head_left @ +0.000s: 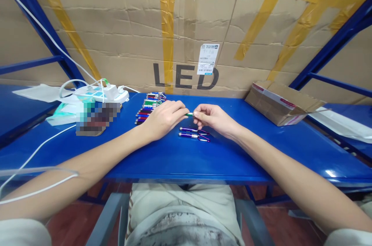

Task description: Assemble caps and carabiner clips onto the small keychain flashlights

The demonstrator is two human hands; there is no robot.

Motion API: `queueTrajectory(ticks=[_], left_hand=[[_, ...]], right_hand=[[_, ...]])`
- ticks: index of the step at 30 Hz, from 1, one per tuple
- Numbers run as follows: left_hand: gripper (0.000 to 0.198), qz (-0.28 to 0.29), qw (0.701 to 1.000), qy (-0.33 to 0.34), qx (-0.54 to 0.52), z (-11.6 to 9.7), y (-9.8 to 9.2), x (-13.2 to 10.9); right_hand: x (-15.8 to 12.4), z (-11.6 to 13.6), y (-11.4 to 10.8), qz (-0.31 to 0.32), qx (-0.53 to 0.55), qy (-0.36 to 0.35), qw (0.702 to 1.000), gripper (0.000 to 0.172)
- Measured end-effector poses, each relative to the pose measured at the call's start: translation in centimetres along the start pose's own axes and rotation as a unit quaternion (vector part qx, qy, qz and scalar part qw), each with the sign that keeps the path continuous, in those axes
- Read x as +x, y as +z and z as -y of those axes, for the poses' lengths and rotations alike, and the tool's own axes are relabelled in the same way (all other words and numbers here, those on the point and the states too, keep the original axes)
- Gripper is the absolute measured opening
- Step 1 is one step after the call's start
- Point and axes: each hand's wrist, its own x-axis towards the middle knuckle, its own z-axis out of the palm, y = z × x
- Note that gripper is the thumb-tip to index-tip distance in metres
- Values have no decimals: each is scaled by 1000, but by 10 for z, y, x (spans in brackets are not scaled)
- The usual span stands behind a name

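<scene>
Between my two hands is a slim green keychain flashlight (189, 114), mostly covered by fingers. My left hand (169, 118) is closed around its left end, fingertips together. The thumb and fingers of my right hand (211, 117) pinch its right end. Just below the hands, two purple keychain flashlights (190, 135) with carabiner clips lie side by side on the blue table (162, 162). A row of similar flashlights (143, 114) in blue, red, green and black lies behind and left of my left hand, which partly hides them.
At the left are a white power strip (90, 92) with cables, a white and teal packet (71, 110) and a blurred-out object (99, 120). An open cardboard box (280, 102) stands at the right. A large taped carton (130, 36) marked LED forms the back.
</scene>
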Motion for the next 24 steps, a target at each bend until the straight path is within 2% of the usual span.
queueTrajectory(ticks=[6,10,13,17,20,24], left_hand=[[26,23,998,-43,-51,-2,0,1],[26,31,994,-67,-85,-1,0,0],[25,26,990,-81,-110,1,2,-1],[25,26,987,-87,-130,1,3,-1],[26,34,987,-81,-131,1,3,-1],[28,53,988,-62,-130,0,0,-1]], right_hand=[[2,0,1,-49,-74,-99,991,48],[2,-1,0,-36,-90,-116,989,44],[0,0,-2,-27,-147,-140,979,32],[-6,5,-4,-31,-318,-193,927,16],[-9,6,-5,-25,-402,-233,885,17],[-11,4,-8,-7,-457,-280,844,20]])
